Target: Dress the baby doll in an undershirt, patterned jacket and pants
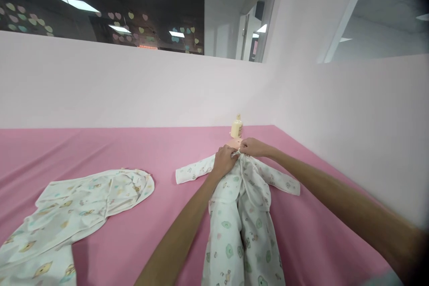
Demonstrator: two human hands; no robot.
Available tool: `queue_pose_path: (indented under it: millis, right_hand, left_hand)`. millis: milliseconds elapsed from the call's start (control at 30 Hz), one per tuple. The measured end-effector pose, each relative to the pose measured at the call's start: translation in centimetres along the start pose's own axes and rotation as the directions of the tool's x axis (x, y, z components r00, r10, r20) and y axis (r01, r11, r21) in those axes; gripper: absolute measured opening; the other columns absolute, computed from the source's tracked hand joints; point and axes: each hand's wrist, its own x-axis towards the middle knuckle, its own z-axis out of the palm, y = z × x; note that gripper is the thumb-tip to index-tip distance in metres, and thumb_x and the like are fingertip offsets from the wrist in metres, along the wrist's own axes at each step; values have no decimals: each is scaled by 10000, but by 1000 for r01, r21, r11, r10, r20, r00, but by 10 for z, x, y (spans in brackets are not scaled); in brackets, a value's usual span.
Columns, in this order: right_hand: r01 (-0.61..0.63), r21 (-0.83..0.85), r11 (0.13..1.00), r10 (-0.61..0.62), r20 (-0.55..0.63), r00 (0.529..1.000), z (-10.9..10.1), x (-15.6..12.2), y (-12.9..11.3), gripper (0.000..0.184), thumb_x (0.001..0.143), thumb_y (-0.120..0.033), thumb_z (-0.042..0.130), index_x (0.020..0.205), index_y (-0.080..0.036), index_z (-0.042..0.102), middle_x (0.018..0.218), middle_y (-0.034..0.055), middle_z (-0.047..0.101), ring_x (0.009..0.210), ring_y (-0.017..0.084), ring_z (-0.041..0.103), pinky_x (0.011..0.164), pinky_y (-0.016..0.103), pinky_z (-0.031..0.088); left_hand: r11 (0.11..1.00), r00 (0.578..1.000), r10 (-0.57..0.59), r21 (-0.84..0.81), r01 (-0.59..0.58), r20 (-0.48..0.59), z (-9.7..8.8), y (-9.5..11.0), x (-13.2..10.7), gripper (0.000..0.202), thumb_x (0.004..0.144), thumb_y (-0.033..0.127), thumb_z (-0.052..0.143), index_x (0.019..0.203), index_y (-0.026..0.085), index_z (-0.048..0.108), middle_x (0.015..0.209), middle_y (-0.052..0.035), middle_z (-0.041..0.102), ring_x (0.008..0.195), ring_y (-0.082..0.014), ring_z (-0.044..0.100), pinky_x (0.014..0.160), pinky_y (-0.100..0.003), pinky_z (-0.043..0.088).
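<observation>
A white printed baby top lies with its sleeves spread wide, and matching baby trousers extend below it toward me. Beyond the collar shows part of a pinkish doll's head, mostly hidden behind my hands. My left hand is closed at the left side of the neckline, fingertips on the cloth. Just to its right, my right hand pinches the collar edge. Both hands are close together at the neck of the top, and the front panel hangs loosely folded below them.
A pale yellow pump bottle stands behind the head near the wall. At the left, another white printed baby garment is spread on the pink table cover. White walls border the back and right, with windows above.
</observation>
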Motion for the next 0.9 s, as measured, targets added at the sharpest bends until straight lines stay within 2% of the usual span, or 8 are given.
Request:
queue_pose_path:
  millis: [133,267,433,633,733,800,900]
  right_hand:
    - [16,146,989,-12,-31,999,8,-11,6,146,854,-234,430,763,-167,523,726,22,655,689,123,625,595,187,436]
    - [11,190,982,-3,-44,999,12,-16,4,172,879,-251,447,753,-169,530,715,14,640,668,120,595,600,195,422]
    - [-44,83,996,55,-127,990,16,-15,0,190,857,-219,488,675,-174,518,721,9,602,692,127,531,620,217,347]
    - [-257,11,966,252,-246,936,15,-25,-5,175,852,-242,461,707,-175,531,737,45,599,691,165,523,569,255,286]
    - [-288,10,958,284,-195,939,16,-33,-18,241,864,-374,495,731,-181,555,738,41,621,664,163,547,547,248,306]
    - [-278,-49,959,268,-150,952,17,-36,-28,276,866,-425,507,756,-183,580,769,50,648,688,172,578,556,250,330]
    - [-271,-189,944,247,-138,959,21,-39,-39,237,870,-368,493,837,-173,624,853,90,679,766,211,625,583,269,353]
  left_hand:
    - [998,998,39,-38,-41,-41,2,-2,1,239,910,273,506,992,215,723,1064,-55,619,1005,-207,528,918,-336,405]
    - [994,995,73,-72,-78,-69,2,-3,0,217,893,221,520,970,210,722,1064,-60,629,995,-207,539,905,-331,413]
    - [990,994,67,-118,-77,-83,1,-2,-2,174,879,218,549,959,200,702,1052,-57,632,1002,-205,542,908,-328,418]
    - [988,994,4,-150,-21,-112,2,-1,-3,140,852,230,555,883,182,683,1001,-61,622,963,-203,534,890,-325,417]
    - [989,995,6,-148,-21,-101,2,-1,-2,141,848,238,562,889,172,680,982,-67,615,953,-204,533,884,-324,415]
    - [987,996,2,-158,-16,-92,2,-1,-1,146,848,246,567,903,176,683,986,-67,613,959,-205,534,884,-322,416]
    - [985,996,-11,-172,-3,-83,2,-2,0,146,840,242,572,901,186,691,990,-63,616,967,-207,536,884,-321,417]
